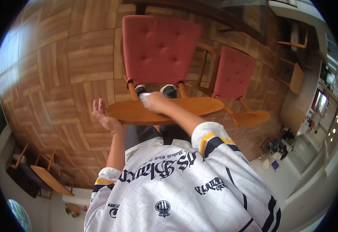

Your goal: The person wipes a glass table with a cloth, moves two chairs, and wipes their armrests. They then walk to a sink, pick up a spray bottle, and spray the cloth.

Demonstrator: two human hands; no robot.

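Observation:
A chair with a pink-red, button-tufted seat [160,50] stands right in front of me, its curved wooden backrest [192,109] nearest my body. My right hand [158,103] is closed around a small white cloth [145,99], pressed on the top of the backrest left of its middle. Motion blurs that hand and the cloth a little. At the backrest's left end, my left hand [108,118] rests against the wood, fingers stretched upward and its palm partly showing. Part of that hand is hidden at the wood's edge.
A second chair with a red seat [235,72] and wooden backrest [251,118] stands close on the right. A dark table [184,8] lies beyond the seats. Wooden chairs [51,179] are at the lower left. Parquet floor [80,58] spreads leftward; a cluttered counter [312,112] is far right.

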